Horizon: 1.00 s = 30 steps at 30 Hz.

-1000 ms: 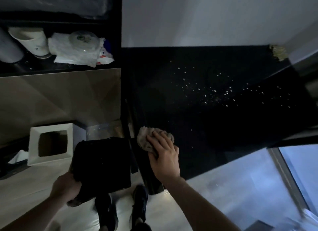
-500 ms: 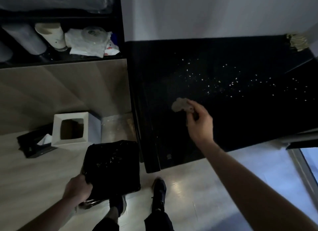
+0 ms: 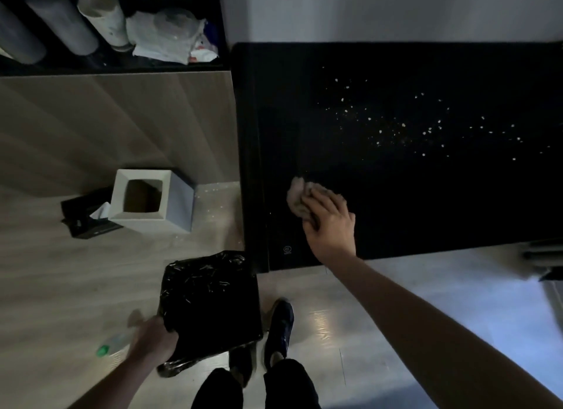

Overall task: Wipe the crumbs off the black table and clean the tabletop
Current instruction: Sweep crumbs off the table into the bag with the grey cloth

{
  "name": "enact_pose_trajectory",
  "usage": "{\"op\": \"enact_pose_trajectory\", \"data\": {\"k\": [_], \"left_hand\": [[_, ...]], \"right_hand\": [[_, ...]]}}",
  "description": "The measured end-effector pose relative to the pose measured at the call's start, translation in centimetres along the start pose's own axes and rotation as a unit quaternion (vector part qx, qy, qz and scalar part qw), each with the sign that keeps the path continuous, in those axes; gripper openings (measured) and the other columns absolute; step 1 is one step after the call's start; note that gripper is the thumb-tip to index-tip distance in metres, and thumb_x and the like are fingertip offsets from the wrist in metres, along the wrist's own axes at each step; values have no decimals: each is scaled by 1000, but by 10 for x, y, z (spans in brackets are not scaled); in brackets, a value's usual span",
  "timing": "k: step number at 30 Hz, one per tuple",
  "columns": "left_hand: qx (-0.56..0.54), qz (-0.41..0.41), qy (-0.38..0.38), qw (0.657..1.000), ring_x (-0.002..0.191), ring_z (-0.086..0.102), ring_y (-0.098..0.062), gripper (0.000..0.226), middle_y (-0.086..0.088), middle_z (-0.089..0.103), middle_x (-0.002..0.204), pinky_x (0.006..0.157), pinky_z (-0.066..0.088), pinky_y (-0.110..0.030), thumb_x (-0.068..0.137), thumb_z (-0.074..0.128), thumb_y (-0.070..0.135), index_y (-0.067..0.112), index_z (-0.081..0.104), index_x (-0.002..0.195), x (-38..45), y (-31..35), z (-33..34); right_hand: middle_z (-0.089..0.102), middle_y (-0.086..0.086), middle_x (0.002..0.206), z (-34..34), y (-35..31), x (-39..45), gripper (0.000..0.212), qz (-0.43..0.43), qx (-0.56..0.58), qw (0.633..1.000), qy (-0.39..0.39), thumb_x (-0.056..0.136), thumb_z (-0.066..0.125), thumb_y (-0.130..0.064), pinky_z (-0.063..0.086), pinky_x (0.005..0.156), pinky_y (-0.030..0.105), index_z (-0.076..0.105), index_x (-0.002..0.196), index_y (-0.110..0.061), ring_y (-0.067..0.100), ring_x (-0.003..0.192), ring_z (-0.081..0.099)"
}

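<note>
The black table [image 3: 426, 210] fills the right half of the view, against a white wall. Pale crumbs [image 3: 396, 128] lie scattered over its middle and right part. My right hand [image 3: 330, 222] presses a crumpled beige cloth [image 3: 297, 197] onto the tabletop near the left front corner, well short of the crumbs. My left hand [image 3: 152, 340] grips the rim of a bin lined with a black bag [image 3: 210, 305], held low beside the table's front left corner.
A white square bin [image 3: 150, 200] stands on the wooden floor with a black tissue box [image 3: 82, 213] behind it. A green-capped bottle [image 3: 112, 344] lies by my left hand. A dark shelf [image 3: 115, 27] holds rolls and bags. My shoes [image 3: 278, 326] are at the table's edge.
My right hand with the cloth moved from the table's front left edge out over the tabletop, then settled down onto it. The left hand kept hold of the black-lined bin.
</note>
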<state>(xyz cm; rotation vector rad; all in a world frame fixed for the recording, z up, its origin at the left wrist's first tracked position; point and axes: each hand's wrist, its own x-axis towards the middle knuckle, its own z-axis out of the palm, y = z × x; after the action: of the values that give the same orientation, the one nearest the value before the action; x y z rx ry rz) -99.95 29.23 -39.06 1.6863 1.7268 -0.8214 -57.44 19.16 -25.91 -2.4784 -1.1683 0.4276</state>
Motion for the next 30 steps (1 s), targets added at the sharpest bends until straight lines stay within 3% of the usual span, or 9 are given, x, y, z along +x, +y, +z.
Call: {"op": "enact_pose_trajectory", "data": {"k": [3, 7, 9, 12, 15, 17, 19, 24, 30], "left_hand": [[3, 30, -5, 1000, 81, 71, -34, 24, -10, 66, 73, 57, 43, -30, 77, 64, 24, 5, 72, 88, -26, 11, -5], [42, 78, -2, 996, 96, 71, -38, 27, -19, 76, 94, 74, 54, -37, 79, 60, 21, 3, 73, 96, -62, 29, -14], [55, 99, -9, 993, 101, 69, -37, 29, -19, 75, 100, 79, 54, -38, 82, 57, 19, 3, 71, 101, -75, 37, -15], [59, 112, -20, 992, 106, 68, -36, 29, -20, 74, 106, 83, 52, -37, 85, 55, 17, 2, 69, 106, -90, 50, -11], [48, 122, -34, 991, 106, 68, -36, 29, -19, 74, 107, 83, 52, -36, 85, 54, 17, 1, 69, 106, -98, 61, -3], [34, 133, -51, 989, 102, 69, -35, 25, -17, 74, 99, 77, 51, -35, 85, 53, 18, 3, 68, 99, -101, 70, 1], [17, 152, -66, 986, 94, 70, -33, 13, -11, 66, 81, 66, 46, -32, 84, 53, 17, 7, 61, 85, -103, 78, 7], [-26, 176, -81, 981, 86, 69, -36, 8, -9, 59, 74, 61, 44, -36, 80, 53, 16, 9, 53, 78, -109, 99, 22], [-16, 169, -74, 983, 100, 67, -37, 29, -18, 71, 104, 78, 51, -34, 82, 53, 19, 2, 67, 101, -113, 118, 27]], "right_hand": [[55, -15, 151, 7, -3, -24, 50, -41, 53, 998, -6, 91, 68, -24, 43, 102, 45, 63, 139, -35, 17, 145, 40], [62, -8, 145, -9, -8, -10, 47, -21, 167, 985, 42, 96, 56, -28, 49, 105, 51, 60, 142, -36, 20, 131, 54], [61, -6, 146, -20, -14, 9, 47, -7, 162, 984, 66, 99, 54, -29, 47, 107, 53, 57, 145, -36, 22, 132, 53], [52, -9, 155, -28, -22, 42, 47, -1, 62, 997, 49, 103, 53, -35, 31, 114, 48, 51, 150, -40, 22, 141, 42], [34, -6, 167, -14, -19, 64, 51, -22, -65, 997, -32, 104, 49, -50, 16, 123, 54, 45, 153, -42, 31, 155, 22], [21, -2, 172, 0, -16, 69, 57, -27, -90, 993, -69, 103, 46, -53, 7, 126, 61, 36, 158, -43, 38, 159, 7], [18, -1, 173, 7, -18, 64, 59, -40, -82, 994, -65, 103, 46, -50, 3, 126, 63, 32, 160, -41, 38, 160, 3], [38, -4, 166, 16, -18, 17, 54, -166, -39, 984, -56, 100, 54, -31, 14, 128, 60, 48, 154, -31, 29, 159, 21], [53, -3, 156, 22, -8, -62, 44, -225, 37, 972, -49, 101, 60, -21, 21, 129, 50, 60, 146, -21, 21, 155, 33]]}}
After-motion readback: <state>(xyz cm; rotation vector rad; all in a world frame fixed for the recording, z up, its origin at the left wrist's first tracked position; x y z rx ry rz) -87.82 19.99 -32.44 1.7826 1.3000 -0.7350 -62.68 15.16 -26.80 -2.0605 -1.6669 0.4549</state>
